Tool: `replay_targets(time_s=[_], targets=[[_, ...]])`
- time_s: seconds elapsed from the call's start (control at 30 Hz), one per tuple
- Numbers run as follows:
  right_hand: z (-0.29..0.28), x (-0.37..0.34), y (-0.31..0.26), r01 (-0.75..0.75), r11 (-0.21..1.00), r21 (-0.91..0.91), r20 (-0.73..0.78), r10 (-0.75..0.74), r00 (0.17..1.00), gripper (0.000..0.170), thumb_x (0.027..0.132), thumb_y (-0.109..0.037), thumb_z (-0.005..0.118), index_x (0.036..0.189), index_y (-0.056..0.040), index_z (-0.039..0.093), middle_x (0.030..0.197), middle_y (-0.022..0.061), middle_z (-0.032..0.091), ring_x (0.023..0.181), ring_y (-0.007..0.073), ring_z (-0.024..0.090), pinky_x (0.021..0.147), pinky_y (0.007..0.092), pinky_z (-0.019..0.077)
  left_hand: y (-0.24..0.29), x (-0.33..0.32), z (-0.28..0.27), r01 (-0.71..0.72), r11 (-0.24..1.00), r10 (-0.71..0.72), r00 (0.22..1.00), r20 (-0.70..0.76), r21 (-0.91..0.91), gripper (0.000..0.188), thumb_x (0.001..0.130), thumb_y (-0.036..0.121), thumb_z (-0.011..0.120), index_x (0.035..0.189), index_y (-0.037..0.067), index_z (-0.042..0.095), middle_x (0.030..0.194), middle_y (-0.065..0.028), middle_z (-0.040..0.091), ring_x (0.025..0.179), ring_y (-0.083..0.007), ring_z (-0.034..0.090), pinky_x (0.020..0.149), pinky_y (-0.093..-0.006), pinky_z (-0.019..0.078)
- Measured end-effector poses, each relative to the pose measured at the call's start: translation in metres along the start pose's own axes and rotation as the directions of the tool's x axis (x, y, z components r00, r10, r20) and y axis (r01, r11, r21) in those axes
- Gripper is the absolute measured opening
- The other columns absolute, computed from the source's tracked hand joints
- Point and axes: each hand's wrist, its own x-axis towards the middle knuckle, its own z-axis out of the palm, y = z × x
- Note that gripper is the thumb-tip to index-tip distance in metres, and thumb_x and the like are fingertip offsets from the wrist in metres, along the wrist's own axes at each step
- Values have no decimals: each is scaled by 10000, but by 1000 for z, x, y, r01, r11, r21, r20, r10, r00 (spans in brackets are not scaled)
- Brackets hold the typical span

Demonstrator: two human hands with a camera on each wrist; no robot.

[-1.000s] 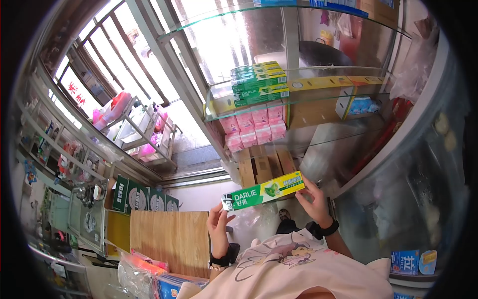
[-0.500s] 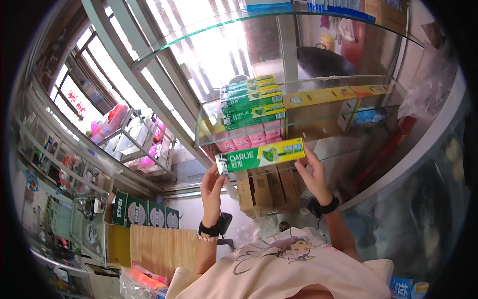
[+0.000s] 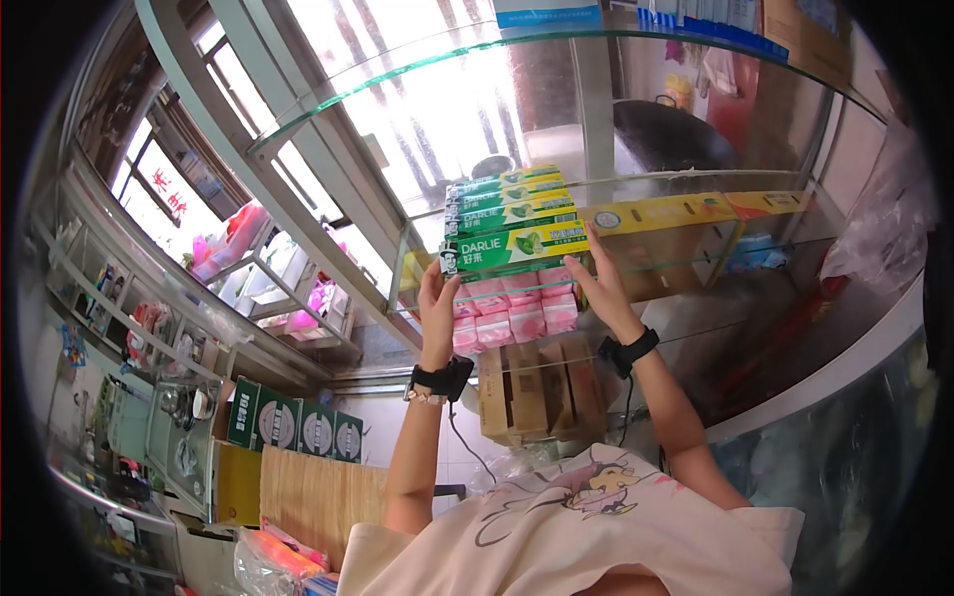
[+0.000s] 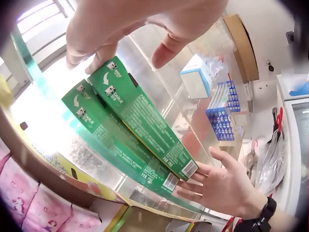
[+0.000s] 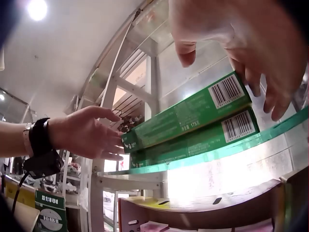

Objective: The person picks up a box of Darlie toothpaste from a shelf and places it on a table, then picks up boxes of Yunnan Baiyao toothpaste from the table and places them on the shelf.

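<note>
Toothpaste box [image 3: 512, 248] at front edge of glass shelf [image 5: 290, 122], directly above lower box [image 5: 203, 145]; full contact between two cannot be confirmed. Left hand [image 3: 434, 308]: extended fingers touch left end, thumb apart. Right hand [image 3: 604, 288]: extended fingers touch right end, thumb apart. Grip: loose, two-handed, box between hands. Rear boxes [image 3: 512, 212] behind; pink packs [image 3: 514, 323] below shelf.
</note>
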Motion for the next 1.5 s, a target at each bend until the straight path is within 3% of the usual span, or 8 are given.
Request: replay_targets(time_s=[0.33, 0.57, 1.17, 1.2, 1.3, 1.4, 1.47, 1.5], targets=[[13, 12, 31, -87, 996, 37, 103, 83, 991, 849, 850, -240, 606, 1410, 57, 42, 1455, 255, 183, 1351, 351, 212, 1084, 367, 208, -34, 21, 9, -64, 993, 65, 998, -12, 99, 500, 868, 30, 539, 1318, -28, 329, 1214, -93, 478, 1082, -144, 462, 933, -254, 361], [14, 24, 48, -72, 997, -17, 116, 74, 991, 760, 879, -230, 566, 1402, 51, 92, 1454, 255, 182, 1345, 369, 214, 1081, 377, 227, -49, 33, 7, -54, 985, 54, 999, 5, 167, 450, 856, 64, 567, 1263, 2, 386, 1145, -62, 512, 1037, -135, 476, 914, -259, 368], [12, 10, 51, -83, 992, -90, 86, 91, 992, 693, 895, -241, 525, 1432, -68, 122, 1271, 262, 460, 1037, 454, 516, 834, 450, 447, -45, 22, -2, 33, 993, -40, 997, 62, 118, 394, 849, 15, 571, 1220, 1, 440, 1087, -37, 551, 986, -107, 500, 872, -242, 391], [6, 12, 37, -219, 971, -92, 160, 231, 960, 702, 892, -217, 533, 1431, -54, 114, 1318, 249, 422, 1091, 437, 496, 869, 432, 436, -41, 21, 0, 53, 993, -58, 997, 44, 106, 405, 850, 9, 571, 1231, 0, 435, 1096, -40, 552, 1000, -110, 501, 881, -244, 390], [12, 16, 50, -26, 994, -106, 114, 38, 993, 724, 887, -190, 541, 1432, -36, 90, 1393, 235, 332, 1203, 393, 426, 935, 400, 403, -41, 23, 1, 73, 996, -74, 997, 18, 57, 443, 845, -18, 568, 1262, -9, 420, 1133, -51, 542, 1041, -126, 495, 908, -259, 386], [10, 18, 20, -220, 975, 27, 141, 215, 966, 758, 870, -133, 562, 1429, -8, 66, 1448, 224, 238, 1306, 357, 311, 1017, 362, 325, -43, 30, 5, -43, 992, 41, 999, 26, 120, 613, 839, -23, 570, 1376, -9, 274, 1266, -99, 457, 1119, -149, 445, 962, -272, 347], [15, 12, 10, -7, 999, -54, -70, 4, 998, 786, 852, -84, 572, 1428, 4, 45, 1454, 231, 225, 1329, 364, 264, 1056, 363, 264, -48, 15, -2, -52, 990, 60, 996, -60, 133, 678, 851, -13, 553, 1416, 7, 179, 1422, -190, 299, 1311, -215, 305, 1068, -304, 238], [16, 11, 4, 2, 999, -34, -43, -4, 999, 786, 852, -84, 572, 1428, 4, 45, 1454, 231, 225, 1329, 364, 264, 1056, 363, 264, -37, 4, -1, -74, 973, 96, 991, -90, 220, 670, 859, -4, 547, 1422, 37, 186, 1407, -183, 328, 1288, -226, 343, 1057, -315, 256]])
